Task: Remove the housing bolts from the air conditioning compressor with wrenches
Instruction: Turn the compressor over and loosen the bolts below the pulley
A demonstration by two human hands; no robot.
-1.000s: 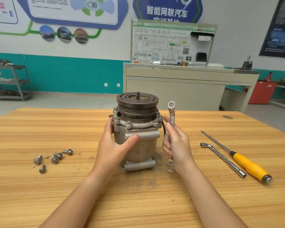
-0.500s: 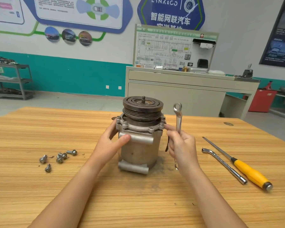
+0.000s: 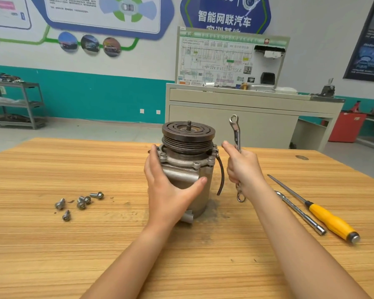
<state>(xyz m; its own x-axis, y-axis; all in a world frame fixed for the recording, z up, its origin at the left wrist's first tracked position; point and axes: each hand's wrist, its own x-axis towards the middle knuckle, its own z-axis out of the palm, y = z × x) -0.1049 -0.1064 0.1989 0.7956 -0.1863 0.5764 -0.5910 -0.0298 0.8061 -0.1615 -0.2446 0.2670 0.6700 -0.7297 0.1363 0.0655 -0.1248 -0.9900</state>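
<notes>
The grey air conditioning compressor [image 3: 200, 186] stands upright on the wooden table [image 3: 52, 244], its dark pulley on top. Bolts still sit in its upper flange. My left hand [image 3: 168, 190] wraps around the housing's left front, thumb across the body. Right of the compressor, my right hand [image 3: 243, 169] grips a silver ring wrench [image 3: 235, 132] held nearly upright, its upper ring above the pulley's height and its lower ring below my fist. The wrench touches no bolt.
Several removed bolts [image 3: 80, 202] lie loose on the table to the left. At the right lie an L-shaped socket wrench [image 3: 300, 213] and a yellow-handled screwdriver [image 3: 330, 221]. A beige cabinet [image 3: 246, 117] stands behind the table.
The compressor has been turned under my left hand, so its lower port now points toward me. My right hand lifted the wrench slightly and drew a little away from the housing.
</notes>
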